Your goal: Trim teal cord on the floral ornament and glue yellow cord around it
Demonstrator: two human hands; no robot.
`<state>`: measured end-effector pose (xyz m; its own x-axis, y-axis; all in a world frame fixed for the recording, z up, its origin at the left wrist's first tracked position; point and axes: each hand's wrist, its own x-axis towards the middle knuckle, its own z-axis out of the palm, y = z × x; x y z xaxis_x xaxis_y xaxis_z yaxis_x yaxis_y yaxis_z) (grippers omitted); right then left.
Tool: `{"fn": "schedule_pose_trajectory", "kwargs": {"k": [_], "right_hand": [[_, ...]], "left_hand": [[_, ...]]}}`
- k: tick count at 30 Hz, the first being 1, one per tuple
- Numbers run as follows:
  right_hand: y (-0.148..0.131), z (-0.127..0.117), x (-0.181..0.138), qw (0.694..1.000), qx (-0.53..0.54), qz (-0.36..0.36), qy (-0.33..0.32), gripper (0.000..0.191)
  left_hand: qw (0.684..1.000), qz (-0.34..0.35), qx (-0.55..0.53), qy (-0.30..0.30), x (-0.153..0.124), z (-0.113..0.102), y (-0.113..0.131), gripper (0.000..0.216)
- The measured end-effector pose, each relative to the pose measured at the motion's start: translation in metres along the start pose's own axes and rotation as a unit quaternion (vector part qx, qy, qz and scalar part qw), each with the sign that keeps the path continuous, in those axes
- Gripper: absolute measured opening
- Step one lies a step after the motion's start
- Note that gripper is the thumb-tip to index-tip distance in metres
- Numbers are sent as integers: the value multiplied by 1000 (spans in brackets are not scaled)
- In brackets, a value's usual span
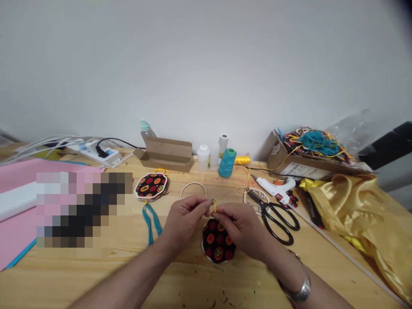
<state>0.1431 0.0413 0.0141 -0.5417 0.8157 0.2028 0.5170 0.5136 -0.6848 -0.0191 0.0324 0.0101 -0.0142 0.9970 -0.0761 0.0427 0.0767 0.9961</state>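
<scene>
My left hand point(189, 216) and my right hand point(240, 223) meet over the middle of the table, fingertips pinched. Between them runs a short yellow cord point(215, 207), gripped at both ends. A bit of teal shows at the left fingertips, too small to make out. Just below lies a round black fabric piece point(219, 244) with red and orange flower dots and a pale rim, partly covered by my right hand. A wooden hoop point(193, 184) rests beyond my left hand. Black-handled scissors point(273, 216) lie right of my right hand, over a cut-out wooden lattice piece point(251, 198).
At left sit a stack of patterned pieces point(151, 187) with a teal tassel point(148, 225) and a cardboard tray point(167, 161). Behind stand a teal thread cone point(227, 163) and bottles point(203, 158). At right are a glue gun point(275, 188), gold satin point(354, 214) and a filled box point(296, 169).
</scene>
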Motion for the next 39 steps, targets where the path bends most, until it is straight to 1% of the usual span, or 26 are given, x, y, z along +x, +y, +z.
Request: {"fn": "schedule_pose_trajectory", "kwargs": {"k": [4,9,13,17,20,22,25,28,30,32,33,35,37,39], "right_hand": [[-3,0,-1,1000,6,-20,-4,24],[-5,2,-4,997,-62,-46,6,20],[-6,3,-6,993,-91,-74,12,20],[-4,5,-7,988,-120,-93,13,19],[-3,6,-6,982,-156,-105,28,18],[-1,8,-6,976,-186,-109,32,18],[2,12,-6,966,-231,-112,11,14],[3,16,-5,961,-254,-111,-19,10],[3,15,-4,960,-256,-112,-28,9],[2,11,-2,965,-244,-97,-7,12],[1,7,-1,969,-232,-81,17,16],[-1,0,1,976,-193,-40,89,19],[-2,-5,3,978,-133,-18,161,18],[-1,-6,4,977,-66,-17,200,18]], "left_hand": [[1000,13,17,11,0,0,1,16],[998,19,52,29,-2,1,3,18],[996,25,69,51,-3,3,1,16],[994,27,70,76,-1,2,-1,14],[995,15,62,83,1,0,-2,17],[997,-9,38,73,3,-1,-3,18],[996,-59,-57,42,5,-1,-5,22],[980,-94,-176,17,6,0,-7,20],[968,-104,-228,4,6,-1,-7,17],[961,-110,-252,-3,6,-2,-7,15],[960,-112,-256,-3,6,-2,-7,15],[960,-114,-257,1,6,-2,-6,14],[961,-116,-250,2,5,-1,-5,14],[964,-116,-239,3,3,1,-3,15]]}}
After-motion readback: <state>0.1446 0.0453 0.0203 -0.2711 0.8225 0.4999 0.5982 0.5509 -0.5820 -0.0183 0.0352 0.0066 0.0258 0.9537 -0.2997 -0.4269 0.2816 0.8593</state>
